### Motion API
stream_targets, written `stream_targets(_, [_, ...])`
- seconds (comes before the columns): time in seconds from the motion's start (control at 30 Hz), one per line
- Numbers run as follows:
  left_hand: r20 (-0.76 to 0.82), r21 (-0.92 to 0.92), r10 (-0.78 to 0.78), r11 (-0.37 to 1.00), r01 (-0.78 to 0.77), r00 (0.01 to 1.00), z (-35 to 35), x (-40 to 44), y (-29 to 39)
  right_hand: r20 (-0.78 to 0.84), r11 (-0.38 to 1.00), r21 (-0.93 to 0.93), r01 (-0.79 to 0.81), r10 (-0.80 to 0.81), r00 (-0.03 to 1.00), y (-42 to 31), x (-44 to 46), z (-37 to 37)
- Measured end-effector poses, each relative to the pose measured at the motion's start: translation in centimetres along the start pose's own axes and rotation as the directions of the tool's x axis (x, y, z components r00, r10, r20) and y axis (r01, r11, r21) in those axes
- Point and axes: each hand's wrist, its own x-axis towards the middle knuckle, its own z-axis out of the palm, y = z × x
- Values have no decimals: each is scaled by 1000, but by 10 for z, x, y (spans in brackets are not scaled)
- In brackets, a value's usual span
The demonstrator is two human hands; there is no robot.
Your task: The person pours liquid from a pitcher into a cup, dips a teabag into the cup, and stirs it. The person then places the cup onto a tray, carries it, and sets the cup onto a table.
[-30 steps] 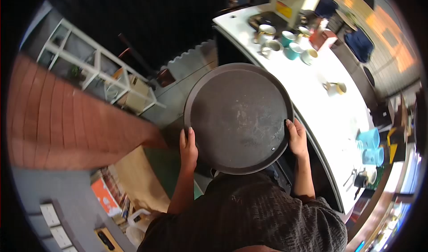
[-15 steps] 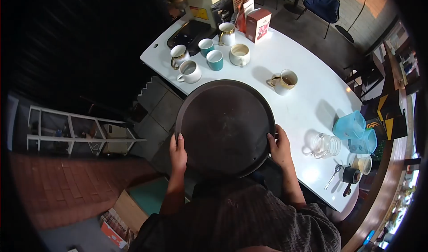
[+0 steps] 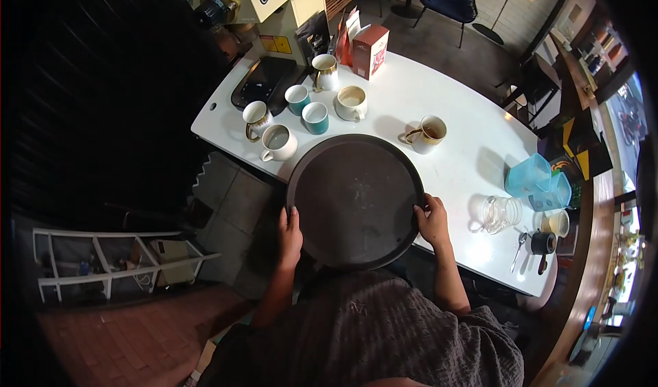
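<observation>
Dark brown and round, the tray is held in front of the person's body at the near edge of the white table, covering part of that edge from the head camera's view. Whether its underside touches the table cannot be told.

Both hands are closed on it: the left hand grips the left rim and the right hand grips the right rim, each with its thumb toward the upper face. The fingers underneath are mostly hidden.

Just beyond the far left rim stands a white mug, with a gold-trimmed mug and a teal cup near it. A brown-and-white mug stands apart to the right, and a glass jug farther right, near two blue containers.

The step in hand appears to be holding the tray two-handed beside the table. A next move, whether shifting or lowering it, would call for an even grip on both sides and care that the far rim misses the white mug.
</observation>
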Motion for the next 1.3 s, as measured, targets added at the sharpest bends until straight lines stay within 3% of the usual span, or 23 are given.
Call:
stream_targets(0.13, [25, -23, 55, 998, -54, 998, -6, 25, -12, -28, 994, -69, -81, 79, 996, -3, 0, 12])
stream_targets(0.3, [43, 25, 115, 993, -116, 992, -3, 41, -16, -165, 995, -74, -70, 57, 985, 11, 0, 30])
stream_targets(0.53, [167, -41, 46, 998, -40, 985, -1, 53, -27, -146, 980, -172, -103, 78, 986, 11, 11, 21])
stream_targets(0.6, [144, -16, 93, 996, -92, 985, -1, 55, -31, -387, 967, -248, -52, -50, 921, 6, 19, 25])
stream_targets(0.63, [142, -13, 94, 996, -93, 985, -2, 56, -35, -386, 968, -245, -50, -50, 921, -4, 27, 25])
stream_targets(0.7, [107, 4, 78, 997, -79, 991, -2, 57, -41, -415, 992, 121, 16, 36, 909, -26, 46, 26])
stream_targets(0.77, [93, 1, 66, 998, -66, 993, 3, 48, -30, -371, 953, 302, 10, 108, 922, -35, 68, 36])
stream_targets(0.83, [80, -4, 59, 998, -59, 995, 6, 44, -22, -392, 954, 297, 42, 81, 917, -38, 87, 49])
stream_targets(0.9, [28, 10, 33, 999, -34, 999, 7, 41, -20, -299, 946, 305, -107, 202, 933, -42, 100, 56])
stream_targets(0.93, [19, 10, 37, 999, -38, 999, 6, 39, -20, -362, 951, 301, -67, 179, 915, -37, 108, 65])
stream_targets(1.03, [24, 0, 61, 998, -61, 998, -3, 35, -28, -338, 910, 415, -27, 181, 923, -22, 128, 85])
stream_targets(1.2, [-3, -171, 73, 983, -72, 997, -19, 31, -56, -271, 805, 593, -11, 212, 939, -24, 146, 97])
stream_targets(1.3, [-15, -110, 55, 992, -57, 998, -23, 21, -54, -323, 785, 618, 46, 200, 925, -27, 155, 101])
